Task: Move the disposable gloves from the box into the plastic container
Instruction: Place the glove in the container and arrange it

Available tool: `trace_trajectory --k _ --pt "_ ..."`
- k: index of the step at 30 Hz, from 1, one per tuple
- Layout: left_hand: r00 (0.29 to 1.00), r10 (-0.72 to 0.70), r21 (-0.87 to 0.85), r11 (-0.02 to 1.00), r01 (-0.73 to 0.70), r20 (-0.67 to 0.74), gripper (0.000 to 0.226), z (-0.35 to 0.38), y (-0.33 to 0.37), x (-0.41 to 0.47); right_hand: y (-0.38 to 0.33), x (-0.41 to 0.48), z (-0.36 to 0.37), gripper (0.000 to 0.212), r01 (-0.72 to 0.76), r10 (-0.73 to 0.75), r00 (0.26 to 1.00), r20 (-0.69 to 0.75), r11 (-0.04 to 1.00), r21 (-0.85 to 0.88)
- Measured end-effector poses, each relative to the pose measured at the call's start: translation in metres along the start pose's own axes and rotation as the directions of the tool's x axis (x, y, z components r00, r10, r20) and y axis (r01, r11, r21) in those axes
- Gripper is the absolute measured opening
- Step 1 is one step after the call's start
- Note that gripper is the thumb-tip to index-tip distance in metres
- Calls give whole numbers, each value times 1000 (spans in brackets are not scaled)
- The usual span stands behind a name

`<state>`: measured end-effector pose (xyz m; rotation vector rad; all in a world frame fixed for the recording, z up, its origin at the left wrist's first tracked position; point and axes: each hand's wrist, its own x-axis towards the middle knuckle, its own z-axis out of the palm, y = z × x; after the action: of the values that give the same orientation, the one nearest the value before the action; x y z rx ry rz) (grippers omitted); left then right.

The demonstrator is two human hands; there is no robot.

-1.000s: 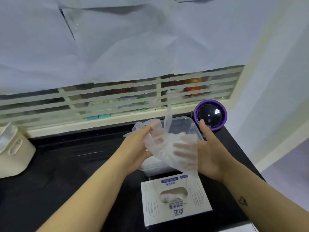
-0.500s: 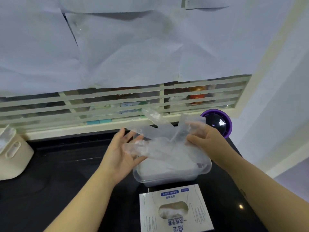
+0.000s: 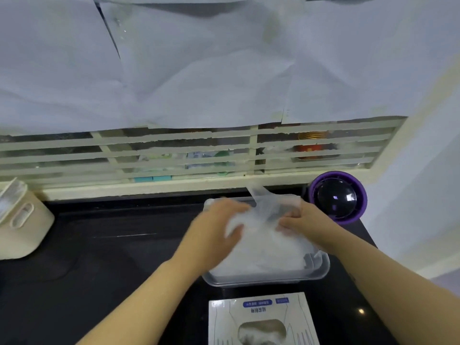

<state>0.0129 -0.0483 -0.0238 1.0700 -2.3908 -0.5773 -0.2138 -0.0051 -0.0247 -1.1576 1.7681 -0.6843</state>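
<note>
Evidently both hands were working over the clear rectangular plastic container [image 3: 263,280], which sat on the black table [image 3: 99,270] and held a pale heap of thin translucent disposable gloves [image 3: 263,247]. The right hand [image 3: 302,220] had its fingers curled on a fold of the film at the container's far right part, and one loose strip stood up above the far rim. The left hand [image 3: 219,227] lay across the heap on the container's left side with fingers stretched out (it was blurred, so I could not tell whether it pinched any film or merely pressed). The white cardboard glove box [image 3: 261,319] lay just in front of the container, with more gloves showing through its oval opening. A round purple-rimmed device with a black dome [image 3: 337,197] stood just beyond the container's far right corner.

The step looked like tucking a glove down into the heap. To do it well, the upright strip would want folding inward and flattening under a broad palm. The film looked light and springy, so a slow release would probably keep it from lifting back over the rim.
</note>
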Motion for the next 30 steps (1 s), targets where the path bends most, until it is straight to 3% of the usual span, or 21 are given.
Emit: trace_trajectory --k 2,3,7,10,13,16,17,18,19,20,21,24,26,28,30 --pt "933 -6 115 993 -38 359 51 14 0 7 -2 3 2 20 6 -7 1000 14 996 86" --pt "896 -36 111 994 -15 442 52 19 1 10 -6 3 1 24 10 -12 1000 13 992 123" --pt "881 -3 37 999 -16 474 24 28 7 17 -31 2 -16 24 73 -62 997 -47 953 295" --pt "858 48 16 998 -66 511 18 25 15 17 -58 -2 -28 35 142 -129 990 -61 898 417" --pt "832 29 -36 999 -11 553 19 14 18 17 -82 -11 -34 36 291 -269 957 -114 907 303" --pt "875 -104 -206 952 225 472 12 -10 16 16 -105 -27 -38 27 501 -487 858 -162 864 57" --pt "885 -175 -374 858 352 431 16 -20 15 15 -110 -31 -37 25 569 -571 811 -129 820 -52" --pt "859 -244 -577 654 489 451 28 -31 13 15 -113 -35 -35 22 620 -637 768 -69 767 -166" --pt "804 -248 -716 367 594 540 46 -39 10 15 -114 -39 -31 18 666 -692 721 9 691 -281" --pt "766 -189 -760 121 639 614 64 -45 9 13 -113 -42 -26 16 714 -739 666 106 589 -379" --pt "742 -128 -751 -34 659 658 77 -47 6 10 -109 -44 -20 18 758 -765 605 221 468 -455" --pt "723 -26 -703 -257 663 691 95 -40 -3 8 -83 -42 -3 26 829 -741 425 519 89 -552" --pt "713 -61 -661 -437 610 699 100 -30 -10 10 -60 -32 1 27 822 -695 360 622 -80 -564" --pt "711 -198 -705 -459 541 675 99 -18 -19 13 -38 -21 -1 36 789 -617 384 687 -167 -591" --pt "698 -317 -759 -387 524 643 91 -13 -21 16 -22 -10 -5 43 759 -538 462 705 -172 -628"
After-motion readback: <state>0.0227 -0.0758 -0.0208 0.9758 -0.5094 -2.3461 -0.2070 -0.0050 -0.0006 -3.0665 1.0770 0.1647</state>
